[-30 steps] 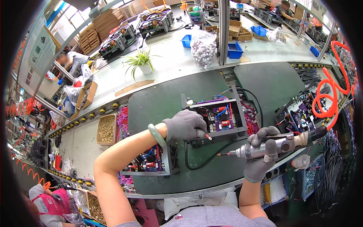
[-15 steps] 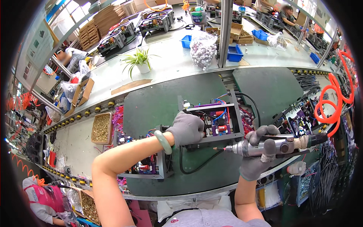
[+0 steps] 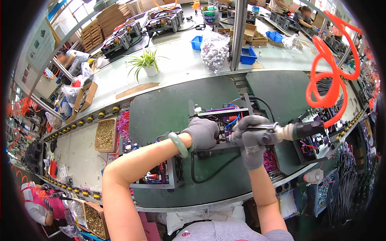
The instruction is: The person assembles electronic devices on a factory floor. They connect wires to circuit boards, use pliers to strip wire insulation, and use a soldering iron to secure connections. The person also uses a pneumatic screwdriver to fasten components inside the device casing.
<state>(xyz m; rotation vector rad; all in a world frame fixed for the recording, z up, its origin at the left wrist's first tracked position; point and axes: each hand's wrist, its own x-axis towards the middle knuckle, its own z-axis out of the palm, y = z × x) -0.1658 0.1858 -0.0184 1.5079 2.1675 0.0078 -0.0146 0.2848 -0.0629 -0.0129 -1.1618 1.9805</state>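
Observation:
A metal chassis (image 3: pixel 224 113) with circuit boards, blue wires and red components sits on the green board in front of me. My left hand (image 3: pixel 203 134), in a grey glove, is closed at its near left side; anything inside the fist is hidden. My right hand (image 3: pixel 252 140), gloved too, wraps round a pneumatic screwdriver (image 3: pixel 266 136) lying nearly level. The tool's front end points left at the near side of the chassis, close to my left fist, and its bit is hidden. An orange coiled air hose (image 3: pixel 321 102) runs up from the tool's back end.
Another open chassis (image 3: pixel 173 176) stands at the near left, a third (image 3: pixel 321 148) at right. A box of brass-coloured screws (image 3: pixel 105 135) lies left. Behind are a potted plant (image 3: pixel 150 70), a bag of small parts (image 3: pixel 215 54) and a metal post (image 3: pixel 238 36). Other people work farther off.
My right hand has brought the screwdriver left and slightly up, from beside the chassis to its near side. The orange hose has swung left with it. My left hand has barely moved.

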